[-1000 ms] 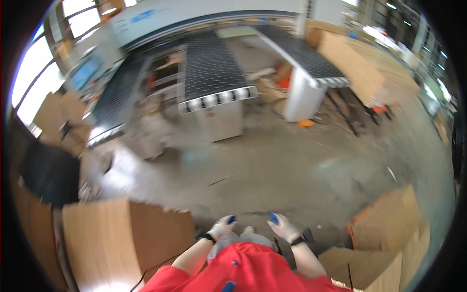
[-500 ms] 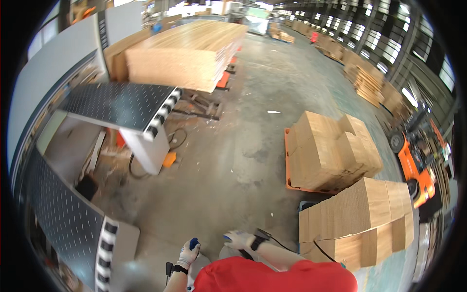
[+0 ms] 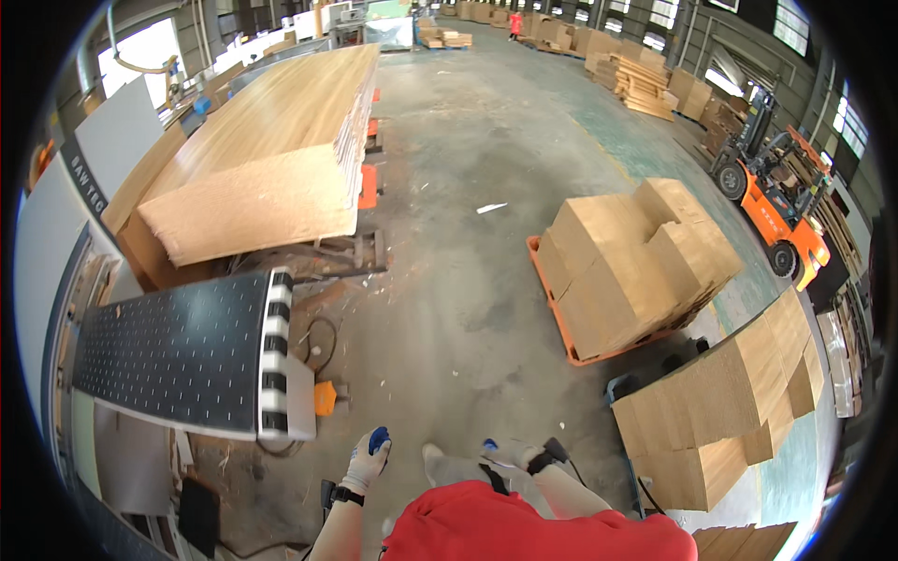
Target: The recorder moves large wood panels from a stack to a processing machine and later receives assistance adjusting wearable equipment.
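Note:
My left hand (image 3: 368, 459), in a white glove with blue-coated fingers, hangs in front of me with its fingers curled in and nothing seen in them. It is nearest to the right end of a black slotted machine table (image 3: 178, 351) with a black-and-white striped edge (image 3: 274, 355). My right hand (image 3: 510, 453), gloved the same way, is slightly blurred; its fingers look loosely apart, and it touches nothing. Beside it on the right stands a stack of flat brown cardboard (image 3: 683, 411). Both wrists wear dark straps, with a cable at the right one.
Ahead on the left, a tall stack of wood-grain boards (image 3: 253, 196) rests on a lift. Brown cardboard stacks (image 3: 636, 266) stand on an orange pallet (image 3: 552, 313) ahead right. An orange forklift (image 3: 776, 210) is farther right. An orange object (image 3: 325, 398) and cable lie on the floor.
The view has turned to the right and moved forward, so the boards and machine table now lie closer and farther left. My right hand has swung rightward, away from the left one.

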`<state>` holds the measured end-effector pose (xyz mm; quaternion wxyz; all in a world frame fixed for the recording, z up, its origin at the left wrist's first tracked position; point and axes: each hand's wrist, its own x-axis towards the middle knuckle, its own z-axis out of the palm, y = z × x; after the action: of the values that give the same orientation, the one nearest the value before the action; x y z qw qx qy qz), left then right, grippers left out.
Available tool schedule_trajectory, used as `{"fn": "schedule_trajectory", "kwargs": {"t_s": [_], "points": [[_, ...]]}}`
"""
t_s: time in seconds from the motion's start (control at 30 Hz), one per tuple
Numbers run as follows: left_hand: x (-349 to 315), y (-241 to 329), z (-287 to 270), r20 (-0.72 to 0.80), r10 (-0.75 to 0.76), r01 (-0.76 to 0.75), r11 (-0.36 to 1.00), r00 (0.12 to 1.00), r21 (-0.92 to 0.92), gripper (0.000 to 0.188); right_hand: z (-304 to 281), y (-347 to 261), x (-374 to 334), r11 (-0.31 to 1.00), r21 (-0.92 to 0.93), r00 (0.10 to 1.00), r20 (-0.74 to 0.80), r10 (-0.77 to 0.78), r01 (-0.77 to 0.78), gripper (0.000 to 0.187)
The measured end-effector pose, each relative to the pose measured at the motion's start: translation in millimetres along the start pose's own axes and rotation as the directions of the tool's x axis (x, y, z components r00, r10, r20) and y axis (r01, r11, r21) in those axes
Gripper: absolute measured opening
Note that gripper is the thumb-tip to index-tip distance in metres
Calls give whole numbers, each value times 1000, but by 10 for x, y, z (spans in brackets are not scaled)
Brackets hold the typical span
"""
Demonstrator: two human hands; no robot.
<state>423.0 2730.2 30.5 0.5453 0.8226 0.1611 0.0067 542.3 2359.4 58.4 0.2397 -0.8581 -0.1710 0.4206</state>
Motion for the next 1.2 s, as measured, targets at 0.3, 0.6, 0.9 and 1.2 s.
{"fn": "schedule_trajectory", "kwargs": {"t_s": [0.3,0.6,0.9,1.2], "points": [[3190,960,-1698,-188,398,-384,917,898,107,47,-1891,-1932,2170,971,-157,936,-277,-218,180,48],[5916,1911,-3050,-59,541,-466,770,839,436,51,-2288,-1753,3197,989,59,958,-249,145,-135,52],[8222,3292,-3281,285,824,-647,126,490,752,54,-3221,-1361,3840,819,411,820,-239,520,-400,60],[9394,3557,-3135,526,441,-686,507,727,523,60,-4974,-1629,5259,989,-127,887,-461,12,-80,54]]}}
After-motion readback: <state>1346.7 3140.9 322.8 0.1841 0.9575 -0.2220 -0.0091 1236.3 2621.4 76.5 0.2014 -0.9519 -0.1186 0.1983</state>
